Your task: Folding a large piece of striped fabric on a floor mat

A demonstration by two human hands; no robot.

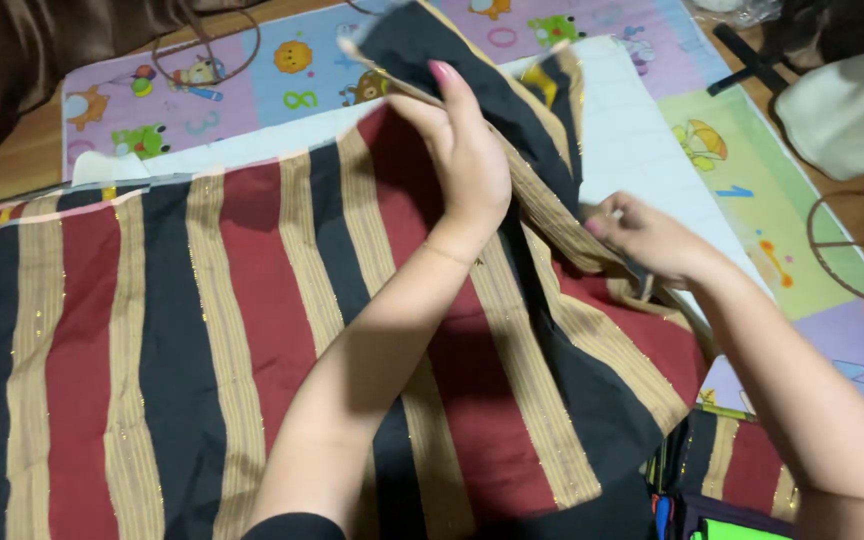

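Note:
A large striped cloth in red, black and tan lies spread over the floor mat. My left hand is raised at the top centre and pinches a folded-back black and tan corner of the cloth. My right hand grips the same fold's tan edge lower down, at the right. The fold stretches taut between the two hands. My left forearm crosses over the middle of the cloth.
A colourful children's play mat with animal pictures lies under the cloth. A white sheet shows beneath the cloth's far edge. Brown fabric sits at top left, a pale cushion-like thing at top right. Wire hoops rest on the mat.

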